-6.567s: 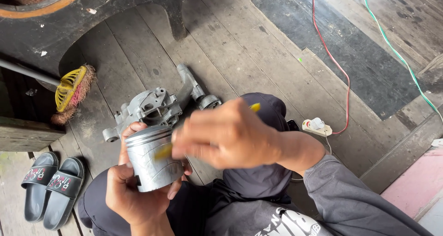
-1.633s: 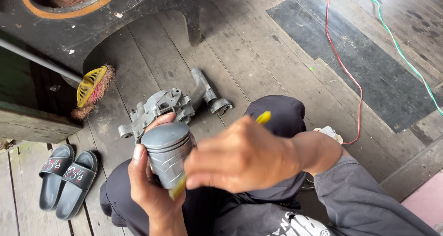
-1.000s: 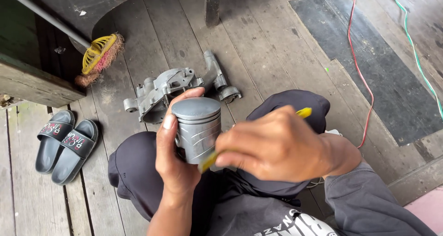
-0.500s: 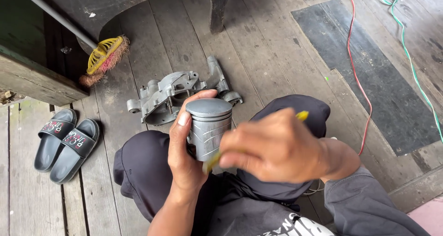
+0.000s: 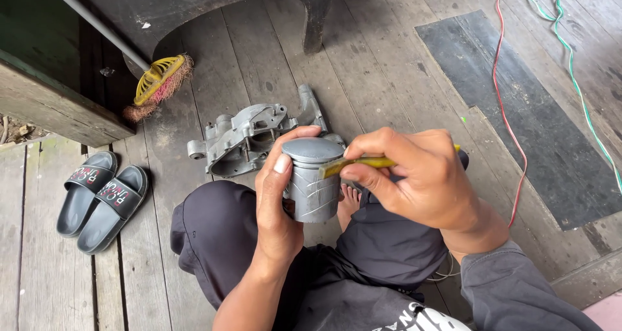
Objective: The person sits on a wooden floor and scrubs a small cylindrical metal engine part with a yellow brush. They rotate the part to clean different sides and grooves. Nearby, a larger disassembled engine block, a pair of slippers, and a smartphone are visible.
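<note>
Up comes the right hand (image 5: 414, 175), its yellow tool (image 5: 359, 165) now at the piston's (image 5: 313, 181) rim instead of its side. Left hand (image 5: 277, 201) grips the grey piston upright over the lap; metal casing (image 5: 243, 138) behind, black sandals (image 5: 97, 198) left.

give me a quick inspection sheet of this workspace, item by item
surface: weathered wooden plank floor, with a dark mat laid on it at right
job's things: grey metal cylinder part, upright; yellow-handled tool with its tip at the part's top edge
clutter: grey cast metal housing on the planks just beyond the knees; yellow-headed broom; pair of dark slippers at left
grippers: left hand wrapped around the cylinder part; right hand closed on the tool
cables: red cable and green cable run across the mat
surroundings: dark wooden structure at top left; person sits with knees bent, in dark trousers
</note>
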